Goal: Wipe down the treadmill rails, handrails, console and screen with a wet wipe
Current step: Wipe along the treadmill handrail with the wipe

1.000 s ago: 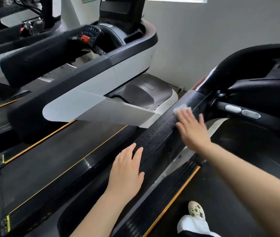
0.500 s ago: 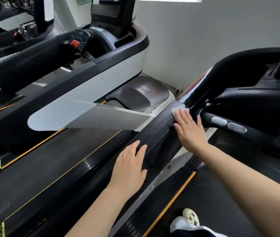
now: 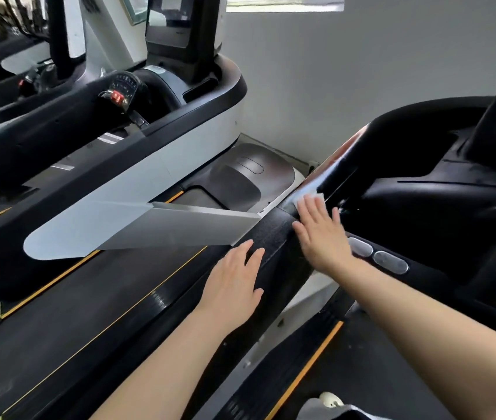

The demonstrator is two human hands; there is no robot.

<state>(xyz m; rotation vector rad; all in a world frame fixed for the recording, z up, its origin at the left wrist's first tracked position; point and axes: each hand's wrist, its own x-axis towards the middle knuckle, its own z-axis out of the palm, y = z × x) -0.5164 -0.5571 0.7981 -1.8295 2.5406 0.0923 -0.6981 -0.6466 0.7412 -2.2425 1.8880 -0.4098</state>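
A black left handrail (image 3: 274,234) of the treadmill runs diagonally up to the console (image 3: 428,189) at the right. My right hand (image 3: 321,234) lies flat, fingers straight, on the rail's upper end and presses a white wet wipe (image 3: 312,196) whose edge shows past the fingertips. My left hand (image 3: 234,286) rests flat on the same rail lower down, holding nothing. Two oval grey buttons (image 3: 375,254) sit on the inner bar right of my right wrist. The screen is out of view.
A second treadmill (image 3: 162,153) with a white-and-black side arm and its own console stands to the left, its belt (image 3: 68,310) edged in orange. A grey wall (image 3: 346,86) is behind. A light shoe (image 3: 330,400) stands on the belt (image 3: 371,368) below.
My right hand has slid the wipe further up the handrail toward the console. My left hand has followed a little way up the rail, and the view has shifted forward.
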